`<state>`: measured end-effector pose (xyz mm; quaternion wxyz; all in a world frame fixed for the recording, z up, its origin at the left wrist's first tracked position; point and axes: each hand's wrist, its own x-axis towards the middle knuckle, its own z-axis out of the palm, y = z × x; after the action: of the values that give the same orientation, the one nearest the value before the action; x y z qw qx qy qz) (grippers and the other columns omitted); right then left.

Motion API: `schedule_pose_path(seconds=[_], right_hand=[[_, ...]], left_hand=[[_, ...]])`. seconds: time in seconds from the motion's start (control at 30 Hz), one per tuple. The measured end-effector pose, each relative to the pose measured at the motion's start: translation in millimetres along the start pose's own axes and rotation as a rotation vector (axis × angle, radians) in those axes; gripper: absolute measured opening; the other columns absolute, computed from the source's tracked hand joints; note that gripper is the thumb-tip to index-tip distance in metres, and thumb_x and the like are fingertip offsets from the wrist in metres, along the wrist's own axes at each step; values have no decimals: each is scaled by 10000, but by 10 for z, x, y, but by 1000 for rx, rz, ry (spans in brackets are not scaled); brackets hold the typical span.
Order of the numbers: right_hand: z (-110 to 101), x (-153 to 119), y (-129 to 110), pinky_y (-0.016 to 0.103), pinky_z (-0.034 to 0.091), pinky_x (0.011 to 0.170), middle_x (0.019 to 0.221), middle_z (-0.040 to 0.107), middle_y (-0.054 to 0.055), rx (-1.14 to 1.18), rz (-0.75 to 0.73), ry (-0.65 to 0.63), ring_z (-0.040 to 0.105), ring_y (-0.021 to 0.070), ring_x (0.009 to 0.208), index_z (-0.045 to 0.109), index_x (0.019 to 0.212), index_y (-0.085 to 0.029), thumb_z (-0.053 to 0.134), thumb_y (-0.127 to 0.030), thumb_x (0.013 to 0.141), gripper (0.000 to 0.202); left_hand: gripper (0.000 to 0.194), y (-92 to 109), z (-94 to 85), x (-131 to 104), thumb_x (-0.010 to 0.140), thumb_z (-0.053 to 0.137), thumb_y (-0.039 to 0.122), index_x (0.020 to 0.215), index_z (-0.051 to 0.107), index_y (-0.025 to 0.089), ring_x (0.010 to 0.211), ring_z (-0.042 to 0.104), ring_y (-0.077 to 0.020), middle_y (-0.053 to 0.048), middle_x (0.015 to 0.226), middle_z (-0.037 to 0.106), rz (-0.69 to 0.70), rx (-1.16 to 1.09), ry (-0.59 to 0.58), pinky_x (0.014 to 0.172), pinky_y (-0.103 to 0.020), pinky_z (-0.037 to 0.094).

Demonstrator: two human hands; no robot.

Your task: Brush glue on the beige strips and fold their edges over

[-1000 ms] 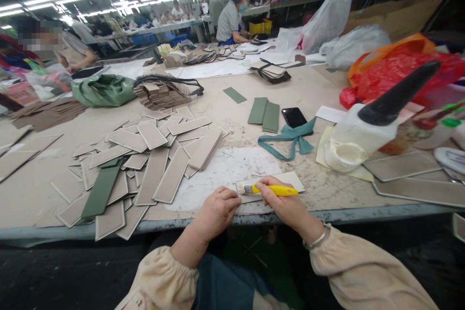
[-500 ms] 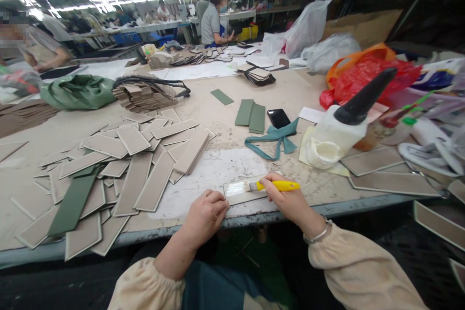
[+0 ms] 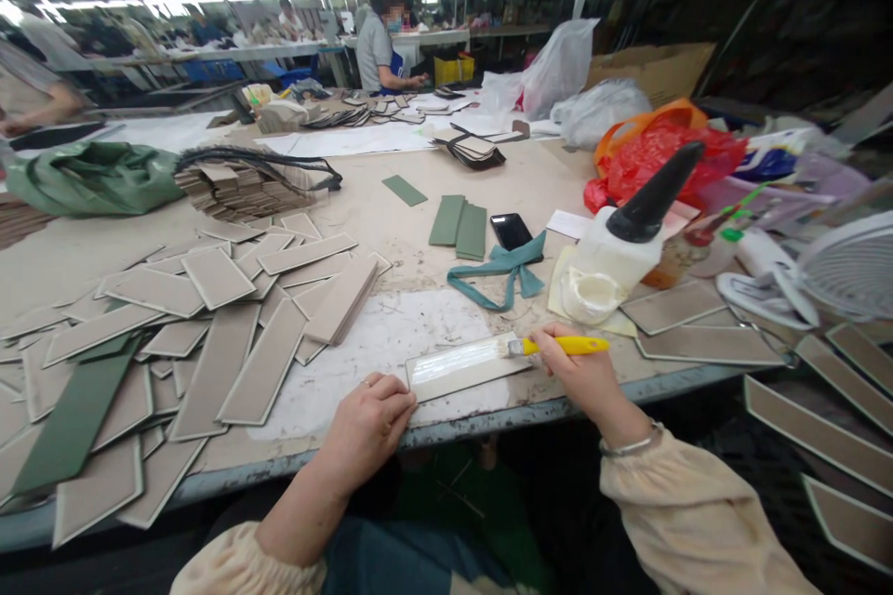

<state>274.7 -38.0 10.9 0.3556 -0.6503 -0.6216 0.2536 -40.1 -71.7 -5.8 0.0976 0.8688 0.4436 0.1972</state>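
A pale rectangular panel point(image 3: 464, 370) lies near the table's front edge, with a shiny wet strip along its upper part. My left hand point(image 3: 377, 411) has its fingers closed on the panel's left end. In my right hand point(image 3: 578, 374) is a yellow-handled brush point(image 3: 572, 346), its bristles touching the panel near the right end. Many loose beige panels with pale edges point(image 3: 216, 363) are piled on the left, with a long green strip point(image 3: 80, 423) among them. A white glue bottle point(image 3: 606, 262) with a black nozzle stands to the right.
Behind the panel lie a teal cloth band point(image 3: 481, 290), a black phone point(image 3: 511, 231) and green pieces point(image 3: 459, 225). Plastic bags point(image 3: 648, 158) and a white fan point(image 3: 851, 265) are on the right. A person in a grey shirt point(image 3: 377, 51) works further back.
My right hand has moved the brush rightward along the panel, and the wet strip is longer. My left hand still holds the left end. The camera view has shifted to the right.
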Motion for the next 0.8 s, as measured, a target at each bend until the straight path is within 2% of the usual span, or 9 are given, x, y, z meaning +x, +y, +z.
schedule_pose_path(seconds=[0.17,0.27,0.33,0.47,0.63,0.8], right_hand=[[-105,17,31,282,386,570,536,534,-17,-65,-20,78,534,157,550,602,742,-212,488,-430,877,281],[-88,-27,-49,270,388,536,521,508,-27,31,-29,92,511,143,514,589,750,-206,481,-466,884,312],[-7,-75,-149,253,381,490,523,501,-35,185,-5,46,492,127,480,576,761,-202,485,-490,885,326],[285,-188,-386,224,390,453,541,518,-44,449,63,-139,494,109,463,572,817,-197,509,-505,885,322],[637,-261,-557,216,433,485,561,565,-38,492,47,-293,513,103,473,576,843,-197,495,-505,903,324],[754,-268,-603,226,449,496,559,584,-40,445,41,-359,536,117,475,569,844,-212,478,-478,910,289]], left_hand=[[192,0,-7,-8,925,513,219,851,688,197,801,545,-175,-43,830,641,-2,5,-1,727,-297,479],[187,-2,1,-21,922,521,218,854,694,202,801,542,-175,-40,823,644,-16,5,-12,730,-296,481],[188,0,5,-25,922,524,219,851,698,203,804,542,-175,-40,816,643,-26,9,-21,736,-296,483],[212,11,-2,-15,924,519,218,821,703,198,793,540,-171,-48,801,636,-18,35,-25,726,-290,485],[213,23,-21,1,919,522,205,805,701,195,777,536,-165,-46,785,629,8,58,-14,707,-285,483],[212,12,-7,-1,921,514,206,830,705,196,793,537,-171,-53,786,618,15,66,-14,723,-296,491]])
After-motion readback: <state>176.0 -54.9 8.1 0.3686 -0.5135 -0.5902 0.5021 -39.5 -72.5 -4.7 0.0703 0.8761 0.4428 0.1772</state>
